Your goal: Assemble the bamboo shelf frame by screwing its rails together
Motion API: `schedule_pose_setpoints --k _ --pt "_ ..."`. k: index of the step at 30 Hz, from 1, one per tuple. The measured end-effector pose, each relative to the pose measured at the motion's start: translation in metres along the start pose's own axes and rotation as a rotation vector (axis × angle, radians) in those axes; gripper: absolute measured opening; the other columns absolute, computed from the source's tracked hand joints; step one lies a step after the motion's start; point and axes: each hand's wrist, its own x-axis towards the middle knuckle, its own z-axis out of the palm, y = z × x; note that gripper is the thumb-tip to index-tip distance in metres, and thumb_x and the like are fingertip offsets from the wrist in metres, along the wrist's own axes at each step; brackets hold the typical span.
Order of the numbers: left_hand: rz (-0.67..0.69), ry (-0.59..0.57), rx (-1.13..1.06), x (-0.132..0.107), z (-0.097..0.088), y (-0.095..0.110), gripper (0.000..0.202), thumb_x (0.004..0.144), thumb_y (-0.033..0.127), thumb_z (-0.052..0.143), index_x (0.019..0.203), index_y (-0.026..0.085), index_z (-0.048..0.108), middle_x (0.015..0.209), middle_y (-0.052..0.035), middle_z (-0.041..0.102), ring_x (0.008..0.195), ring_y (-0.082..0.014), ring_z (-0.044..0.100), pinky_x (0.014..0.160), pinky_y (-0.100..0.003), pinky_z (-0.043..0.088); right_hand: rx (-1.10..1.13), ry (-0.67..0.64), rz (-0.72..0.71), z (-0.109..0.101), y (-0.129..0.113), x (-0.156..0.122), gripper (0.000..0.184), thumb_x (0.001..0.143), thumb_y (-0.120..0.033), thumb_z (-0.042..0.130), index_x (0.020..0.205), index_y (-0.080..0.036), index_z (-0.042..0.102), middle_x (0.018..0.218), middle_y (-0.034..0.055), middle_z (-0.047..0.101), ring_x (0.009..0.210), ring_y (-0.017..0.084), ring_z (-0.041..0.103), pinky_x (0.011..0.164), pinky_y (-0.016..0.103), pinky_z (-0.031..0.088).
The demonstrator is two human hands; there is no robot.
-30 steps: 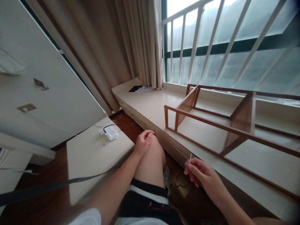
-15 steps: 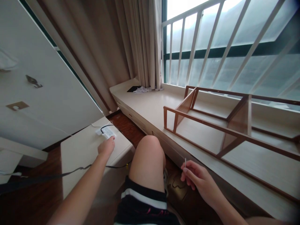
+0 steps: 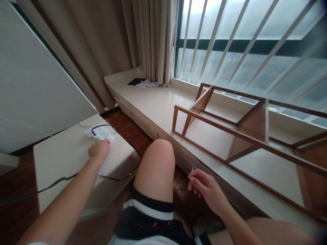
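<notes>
My left hand is closed in a fist on the white cabinet top, right against the near side of a white power strip. A black cord curves over the strip. Whatever sits inside that fist is hidden. My right hand pinches a short, thin, pale rod between thumb and fingertips, held upright. It hovers beside the front of the window ledge, right of my bare knee.
A brown wooden shelf frame lies on its side on the window ledge. A black flat item and crumpled white material lie near the curtain. A dark strap crosses the cabinet under my left arm.
My view has turned down and slightly right, so the room appears shifted left and up. My left hand stays by the power strip, and my right hand keeps its pinch on the rod.
</notes>
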Motion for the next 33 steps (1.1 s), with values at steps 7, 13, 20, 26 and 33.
schedule_pose_setpoints --k 7,13,20,26,33 --pt "0.009 0.012 0.082 0.003 -0.003 0.004 0.044 0.093 0.045 0.029 0.113 0.026 0.063 0.105 -0.0121 0.069 0.086 -0.0308 0.065 0.068 -0.040 0.050 0.020 0.051 -0.019 -0.001 -0.003 0.007 0.017 0.092 -0.035 0.053 0.089 -0.019 0.055 0.065 -0.0011 0.063 0.053 0.009 0.049 0.045 0.018 0.035" --pt "0.185 0.336 -0.158 -0.031 -0.055 0.054 0.040 0.090 0.053 0.027 0.103 0.028 0.056 0.088 -0.0084 0.068 0.072 -0.0309 0.062 0.061 -0.040 0.049 0.071 0.099 -0.045 -0.005 0.002 0.014 0.008 0.091 -0.027 0.047 0.090 -0.020 0.050 0.062 -0.0035 0.063 0.049 0.008 0.047 0.042 0.016 0.034" --pt "0.724 0.003 -0.780 -0.116 -0.112 0.182 0.025 0.082 0.045 0.055 0.091 0.023 0.061 0.080 -0.0005 0.065 0.073 -0.0199 0.060 0.067 -0.030 0.046 0.349 0.285 -0.080 -0.015 0.004 0.026 0.017 0.074 -0.022 0.044 0.086 -0.026 0.032 0.060 -0.0074 0.063 0.040 0.010 0.047 0.033 0.016 0.032" --pt "1.022 -0.623 -1.183 -0.205 -0.088 0.310 0.027 0.078 0.043 0.064 0.084 0.017 0.067 0.071 -0.0003 0.062 0.064 -0.0137 0.052 0.061 -0.025 0.041 0.426 0.605 -0.170 -0.045 0.004 0.017 0.020 0.064 -0.019 0.041 0.082 -0.026 0.033 0.053 -0.0128 0.042 0.037 0.007 0.027 0.033 0.016 0.026" --pt "0.776 -1.116 -1.332 -0.260 -0.047 0.380 0.030 0.067 0.039 0.076 0.082 0.014 0.070 0.065 0.0014 0.056 0.053 -0.0070 0.039 0.048 -0.020 0.029 0.327 0.844 -0.180 -0.074 0.030 -0.001 0.019 0.076 -0.028 0.059 0.091 -0.022 0.050 0.051 -0.0119 0.041 0.038 0.007 0.032 0.037 0.018 0.024"
